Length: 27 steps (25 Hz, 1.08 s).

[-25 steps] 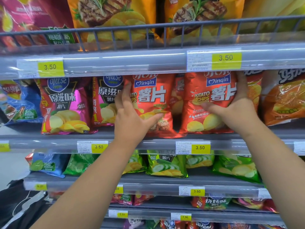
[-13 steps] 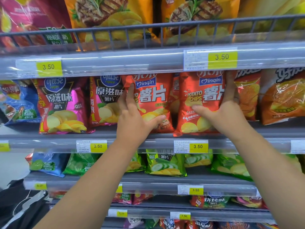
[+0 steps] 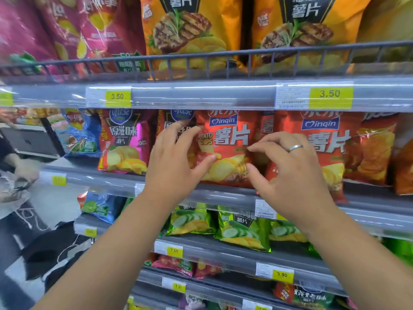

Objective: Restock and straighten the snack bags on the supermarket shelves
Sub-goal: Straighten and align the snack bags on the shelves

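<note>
A red Qinqin chip bag [image 3: 228, 148] stands upright on the middle shelf [image 3: 223, 198]. My left hand [image 3: 174, 164] holds its left edge, thumb on the front and fingers wrapped behind the side. My right hand [image 3: 288, 171], which wears a ring, is at the bag's right edge with thumb and forefinger pinching it. Behind my right hand stands a second red Qinqin bag [image 3: 330, 139], partly hidden. A magenta-and-red chip bag [image 3: 125, 142] stands to the left, with another like it half hidden behind my left hand.
Orange steak-flavour bags [image 3: 192, 30] sit behind a wire rail [image 3: 223, 54] on the shelf above. Green cucumber chip bags [image 3: 243, 233] lie on the shelf below. Orange bags [image 3: 375, 153] fill the right. Another person's hand [image 3: 24, 171] shows at far left above dark bags [image 3: 51, 249] on the floor.
My right hand has let go of the right-hand red bag and moved left to the middle red bag's right edge. My left hand stays on that bag's left edge. The view shifted left.
</note>
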Each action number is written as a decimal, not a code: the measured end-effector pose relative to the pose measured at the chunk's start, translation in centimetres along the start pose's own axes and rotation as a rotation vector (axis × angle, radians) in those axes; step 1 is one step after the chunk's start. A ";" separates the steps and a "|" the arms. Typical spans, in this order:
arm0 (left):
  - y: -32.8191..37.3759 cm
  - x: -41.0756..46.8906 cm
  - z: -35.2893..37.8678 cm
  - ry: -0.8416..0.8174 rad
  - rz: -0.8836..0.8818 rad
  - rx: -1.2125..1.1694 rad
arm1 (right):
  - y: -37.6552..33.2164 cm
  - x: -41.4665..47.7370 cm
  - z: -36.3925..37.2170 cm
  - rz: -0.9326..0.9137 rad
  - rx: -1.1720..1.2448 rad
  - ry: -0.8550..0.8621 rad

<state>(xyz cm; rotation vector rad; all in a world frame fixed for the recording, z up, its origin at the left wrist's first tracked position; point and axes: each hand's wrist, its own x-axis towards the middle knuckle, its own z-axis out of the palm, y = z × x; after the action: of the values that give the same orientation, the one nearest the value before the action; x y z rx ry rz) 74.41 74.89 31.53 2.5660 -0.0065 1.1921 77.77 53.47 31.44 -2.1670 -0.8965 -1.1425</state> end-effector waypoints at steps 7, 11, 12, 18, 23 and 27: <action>-3.5 -3.4 -6.6 -0.035 -0.151 0.213 | -5.8 2.6 4.9 -0.111 0.267 -0.193; -6.3 -6.0 -10.4 -0.059 -0.253 0.295 | -9.7 3.8 8.1 -0.164 0.329 -0.284; -7.2 -6.7 -11.3 -0.063 -0.275 0.306 | -10.9 4.1 9.0 -0.164 0.345 -0.303; -13.4 -7.8 -14.9 -0.077 -0.310 0.313 | -17.4 5.5 14.1 -0.144 0.365 -0.351; -18.7 -6.0 -15.5 -0.127 -0.235 0.255 | -20.3 7.2 17.5 -0.042 0.251 -0.343; -22.2 -3.6 -13.5 -0.157 -0.189 0.184 | -20.4 8.4 19.9 0.046 0.124 -0.361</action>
<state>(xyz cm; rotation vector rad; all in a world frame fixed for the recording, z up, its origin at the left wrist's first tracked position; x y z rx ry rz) 64.98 99.37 30.84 2.7389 0.3179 0.9606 75.99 83.11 31.46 -2.3149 -1.0315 -0.6624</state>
